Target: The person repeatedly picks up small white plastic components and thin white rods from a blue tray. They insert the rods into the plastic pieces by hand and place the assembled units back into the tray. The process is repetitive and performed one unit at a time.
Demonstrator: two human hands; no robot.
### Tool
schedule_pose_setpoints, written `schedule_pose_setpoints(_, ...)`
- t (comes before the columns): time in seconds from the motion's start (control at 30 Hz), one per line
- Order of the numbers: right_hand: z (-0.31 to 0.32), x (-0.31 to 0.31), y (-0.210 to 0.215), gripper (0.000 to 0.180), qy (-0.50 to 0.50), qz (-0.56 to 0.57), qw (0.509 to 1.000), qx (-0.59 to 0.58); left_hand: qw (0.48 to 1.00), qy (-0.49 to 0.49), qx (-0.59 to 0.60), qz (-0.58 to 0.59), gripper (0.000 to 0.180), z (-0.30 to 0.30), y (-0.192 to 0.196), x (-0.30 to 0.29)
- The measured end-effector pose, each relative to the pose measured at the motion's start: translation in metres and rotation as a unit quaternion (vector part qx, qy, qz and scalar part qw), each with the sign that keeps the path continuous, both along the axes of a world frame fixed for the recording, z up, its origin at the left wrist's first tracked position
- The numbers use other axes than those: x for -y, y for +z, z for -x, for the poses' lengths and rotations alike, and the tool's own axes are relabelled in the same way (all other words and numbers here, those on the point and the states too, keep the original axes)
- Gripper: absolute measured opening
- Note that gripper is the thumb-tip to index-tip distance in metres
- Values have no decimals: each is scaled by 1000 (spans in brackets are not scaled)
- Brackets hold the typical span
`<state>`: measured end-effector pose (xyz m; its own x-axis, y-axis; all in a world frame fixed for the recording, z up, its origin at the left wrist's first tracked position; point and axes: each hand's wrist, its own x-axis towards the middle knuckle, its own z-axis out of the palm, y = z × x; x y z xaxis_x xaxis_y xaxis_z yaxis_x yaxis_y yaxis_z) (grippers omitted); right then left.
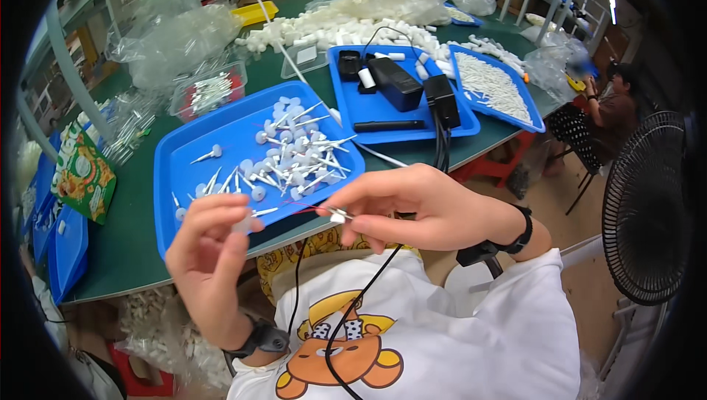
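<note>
My left hand (210, 264) is over the near edge of a blue tray (173, 172), its thumb and fingers pinched on a translucent disc-ended white stick (263, 212). Facing it, my right hand (416, 209) pinches a small white part with thin metal ends (338, 217). A thin red wire (298, 209) stretches between the two hands. Whether it joins both pieces I cannot tell. Many similar white sticks with round translucent ends (294, 153) lie heaped in the tray, mostly on its right side.
A second blue tray (350, 113) holds black devices, cables and white cylinders. To its right, a blue tray carries thin white pieces (490, 87). White cylinders (353, 28) pile up at the back. A black fan (648, 209) stands right; a person (615, 109) sits beyond.
</note>
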<state>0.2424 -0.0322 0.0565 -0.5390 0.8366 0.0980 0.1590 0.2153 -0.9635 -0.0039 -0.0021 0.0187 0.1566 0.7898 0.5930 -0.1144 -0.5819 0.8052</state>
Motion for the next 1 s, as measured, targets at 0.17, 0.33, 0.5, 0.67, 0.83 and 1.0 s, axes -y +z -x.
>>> schedule_pose_setpoints(0.17,0,7,-7,26,-7,-74,994,74,990,-105,65,73,28,-7,-9,0)
schedule_pose_setpoints(0.33,8,18,-3,23,-58,-203,965,153,979,-153,74,113,28,-10,-10,-1)
schedule_pose_setpoints(0.5,13,22,-8,20,-78,-243,954,157,968,-205,84,119,27,-10,-7,0)
schedule_pose_setpoints(0.67,13,25,-14,15,-125,-295,935,153,968,-195,91,129,27,-15,-8,5)
schedule_pose_setpoints(0.83,9,26,-17,15,-154,-326,921,145,930,-254,172,204,15,-26,-16,2)
schedule_pose_setpoints(1.0,10,27,-21,13,-167,-318,924,131,863,-341,234,289,13,-33,-34,-2)
